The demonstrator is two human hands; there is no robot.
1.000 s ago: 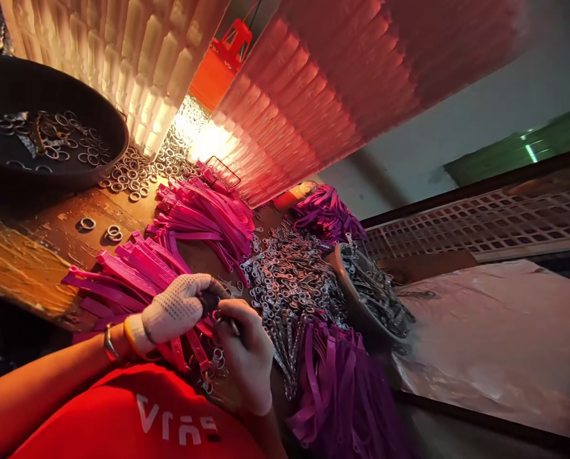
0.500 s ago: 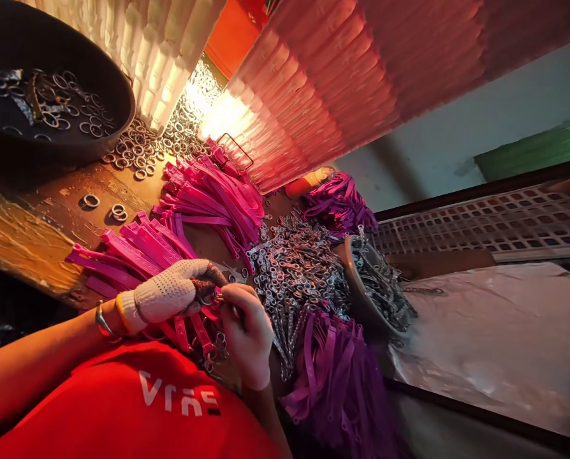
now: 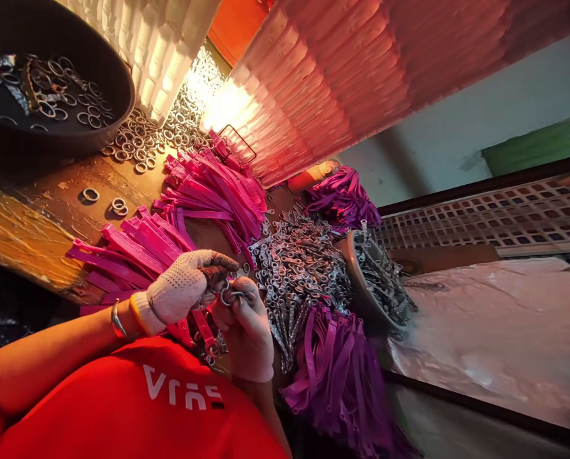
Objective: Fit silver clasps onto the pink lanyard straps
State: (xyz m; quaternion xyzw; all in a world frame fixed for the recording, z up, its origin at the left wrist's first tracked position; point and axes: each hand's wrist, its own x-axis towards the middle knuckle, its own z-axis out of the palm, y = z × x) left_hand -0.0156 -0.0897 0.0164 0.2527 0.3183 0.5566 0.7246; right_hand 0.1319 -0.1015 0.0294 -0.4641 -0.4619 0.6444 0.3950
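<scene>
My left hand (image 3: 180,287), in a white dotted glove with dark fingertips, is closed on a metal ring (image 3: 226,293). Against it, my right hand (image 3: 249,328) pinches at the same ring, thumb and forefinger together; a small metal piece seems to be between them, too small to make out. Pink straps (image 3: 141,245) lie left of and beneath the hands, and more pink straps (image 3: 218,191) lie beyond them. A pile of metal clasps (image 3: 299,261) is just right of my right hand.
A dark bowl (image 3: 117,121) holding rings stands at upper left, with loose rings (image 3: 134,140) beside it. A bucket (image 3: 356,274) of metal clasps stands on the right. Purple straps (image 3: 337,376) hang at lower right. A plastic-covered surface (image 3: 500,331) lies beyond.
Both hands have turned slightly, and the ring between them now shows more clearly. The left hand's dark fingertips have lifted and moved a little to the right.
</scene>
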